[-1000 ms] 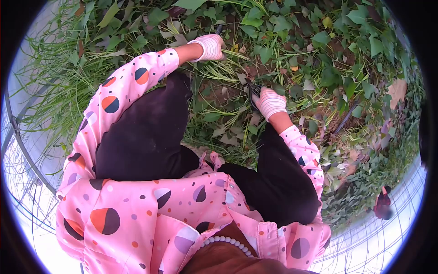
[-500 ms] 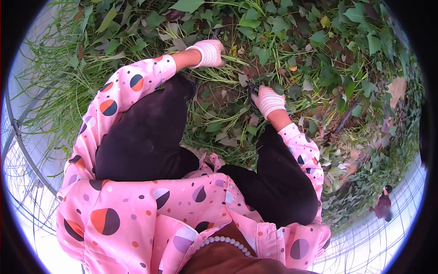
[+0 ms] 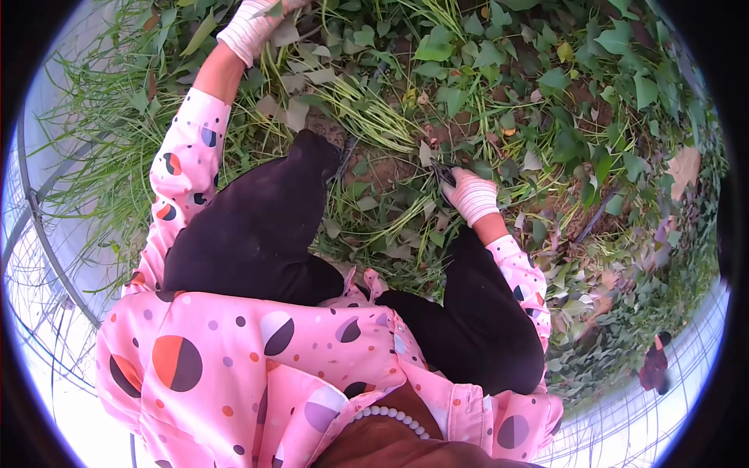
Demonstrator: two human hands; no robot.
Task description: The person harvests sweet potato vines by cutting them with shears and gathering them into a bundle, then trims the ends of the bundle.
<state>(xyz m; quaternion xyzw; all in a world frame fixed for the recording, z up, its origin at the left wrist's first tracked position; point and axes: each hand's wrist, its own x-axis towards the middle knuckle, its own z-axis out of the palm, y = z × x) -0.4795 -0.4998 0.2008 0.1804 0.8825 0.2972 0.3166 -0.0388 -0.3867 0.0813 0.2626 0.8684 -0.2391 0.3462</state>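
I crouch over leafy vines (image 3: 499, 70) and a clump of cut grass stalks (image 3: 373, 109). My left hand (image 3: 251, 23), in a striped white glove, is stretched far up to the top left and closed on a bunch of leafy stems (image 3: 285, 35). My right hand (image 3: 473, 195), gloved the same way, rests low near my right knee and grips a dark cutting tool (image 3: 445, 175) whose tip points at the bare soil (image 3: 382, 165). Pink spotted sleeves cover both arms.
My dark-trousered knees (image 3: 265, 226) fill the middle. Tall grass (image 3: 101, 132) grows at the left beside a wire fence (image 3: 39, 257). A dark hose or stem (image 3: 593, 207) lies in the vines at right. Another person (image 3: 654, 363) stands small at the lower right.
My left hand has swung from the middle of the vines up and to the left, lifting a bunch of stems. The right hand has stayed near the soil, shifting slightly down.
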